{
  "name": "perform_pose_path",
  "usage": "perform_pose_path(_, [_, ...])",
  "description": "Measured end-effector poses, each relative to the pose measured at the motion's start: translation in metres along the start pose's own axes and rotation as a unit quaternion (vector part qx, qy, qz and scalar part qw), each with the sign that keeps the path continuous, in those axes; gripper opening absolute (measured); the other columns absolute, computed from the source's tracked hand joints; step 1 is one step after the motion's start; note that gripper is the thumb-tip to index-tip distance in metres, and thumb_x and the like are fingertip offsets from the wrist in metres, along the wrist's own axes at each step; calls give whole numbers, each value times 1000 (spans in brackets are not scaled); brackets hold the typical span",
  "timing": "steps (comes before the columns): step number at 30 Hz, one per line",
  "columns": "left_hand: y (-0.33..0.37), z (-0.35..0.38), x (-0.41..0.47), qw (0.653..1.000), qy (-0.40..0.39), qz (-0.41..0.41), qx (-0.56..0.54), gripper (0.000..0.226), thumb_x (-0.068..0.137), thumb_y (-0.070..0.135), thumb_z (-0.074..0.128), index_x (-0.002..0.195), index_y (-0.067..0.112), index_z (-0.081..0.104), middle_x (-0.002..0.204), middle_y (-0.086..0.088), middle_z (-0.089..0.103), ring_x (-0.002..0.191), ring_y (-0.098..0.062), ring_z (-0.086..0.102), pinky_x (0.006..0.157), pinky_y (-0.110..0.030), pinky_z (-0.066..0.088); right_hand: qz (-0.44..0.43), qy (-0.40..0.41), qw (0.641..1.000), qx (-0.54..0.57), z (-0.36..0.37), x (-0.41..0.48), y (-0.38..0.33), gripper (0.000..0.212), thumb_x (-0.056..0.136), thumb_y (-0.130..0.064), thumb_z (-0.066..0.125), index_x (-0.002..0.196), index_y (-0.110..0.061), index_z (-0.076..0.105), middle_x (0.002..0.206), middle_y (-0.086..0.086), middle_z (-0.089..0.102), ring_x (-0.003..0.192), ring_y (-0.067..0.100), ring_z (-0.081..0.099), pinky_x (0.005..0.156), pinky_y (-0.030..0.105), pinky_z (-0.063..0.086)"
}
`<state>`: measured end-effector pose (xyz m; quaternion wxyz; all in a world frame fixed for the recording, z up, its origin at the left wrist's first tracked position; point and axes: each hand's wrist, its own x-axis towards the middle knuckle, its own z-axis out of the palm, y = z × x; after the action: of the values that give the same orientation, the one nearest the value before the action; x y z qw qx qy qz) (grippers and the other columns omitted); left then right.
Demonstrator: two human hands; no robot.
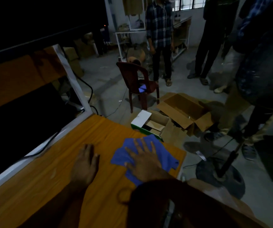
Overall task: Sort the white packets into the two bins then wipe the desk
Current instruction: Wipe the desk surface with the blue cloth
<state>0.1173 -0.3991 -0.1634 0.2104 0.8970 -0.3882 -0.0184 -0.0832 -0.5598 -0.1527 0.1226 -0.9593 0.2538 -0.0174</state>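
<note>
Orange desk (53, 170): blue cloth (150, 146) under the right hand's (146, 163) flat fingers (138, 143).

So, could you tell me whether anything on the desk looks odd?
Nothing stands out. The blue cloth lies rumpled under the right hand near a corner of the desk; the left hand rests on bare wood.

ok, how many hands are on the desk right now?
2: the left hand lies flat on the bare desk, beside the blue cloth; the right hand presses, fingers spread, on it. No others visible.
</note>
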Motion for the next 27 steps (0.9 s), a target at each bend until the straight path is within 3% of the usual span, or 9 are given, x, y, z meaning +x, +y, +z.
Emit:
perform_pose_path(4, [-25,4,19,996,14,-65,58,72,94,64,12,153,23,18,162,-4,12,149,-22,9,121,-44,12,126,6,992,-3,-4,56,2,74,89,-74,10,152,-37,2,162,5,-11,146,35,-16,112,62,-15])
perform_pose_path(6, [-23,6,28,995,18,-75,55,72,93,64,12,153,25,20,162,-5,12,149,-22,6,121,-45,11,94,1,996,-7,0,79,-26,69,95,-66,19,153,-34,2,161,7,-12,146,35,-17,112,62,-16])
perform_pose_path(10, [-46,-9,41,996,-18,-21,79,81,82,76,-2,151,39,15,158,9,-5,148,-12,-5,122,-39,3,-78,-25,997,-13,17,99,-48,77,85,-79,15,152,-40,5,162,2,-10,147,27,-18,114,57,-15])
perform_pose_path(13, [-56,-19,42,996,-23,-4,88,76,86,75,-1,151,40,14,158,13,-4,146,-6,-6,121,-35,0,-21,-25,999,-7,10,131,-32,80,84,-80,17,152,-40,3,162,0,-12,148,28,-15,115,57,-13])
perform_pose_path(16, [-55,-15,44,994,37,-90,52,67,97,60,18,154,25,16,162,2,9,149,-15,5,122,-37,8,63,6,998,1,12,162,-52,72,93,-68,19,153,-32,1,161,6,-13,147,33,-16,114,60,-14])
perform_pose_path(19, [-56,-12,51,980,62,-171,80,74,95,60,7,154,17,15,162,-6,10,150,-21,6,121,-41,8,-53,-4,999,3,25,182,-86,78,86,-73,1,153,-33,2,158,4,-20,147,29,-17,116,58,-11])
perform_pose_path(21, [-57,-14,57,977,55,-184,90,68,97,54,9,154,16,16,162,-6,8,150,-21,5,122,-41,6,-98,-28,995,2,25,207,-86,72,90,-71,7,153,-35,2,160,3,-17,148,25,-17,116,55,-8])
perform_pose_path(23, [-57,-13,58,978,52,-182,92,63,100,50,12,154,17,15,162,-5,7,150,-20,4,122,-41,5,-64,-10,998,-1,21,236,-82,66,96,-63,20,153,-34,3,162,4,-12,148,26,-14,116,56,-9])
perform_pose_path(27, [-64,-14,63,978,48,-170,110,60,101,46,12,154,18,13,163,-4,3,150,-19,1,122,-38,2,14,24,1000,14,23,285,-116,66,97,-57,22,154,-26,6,162,9,-7,148,31,-10,115,56,-10])
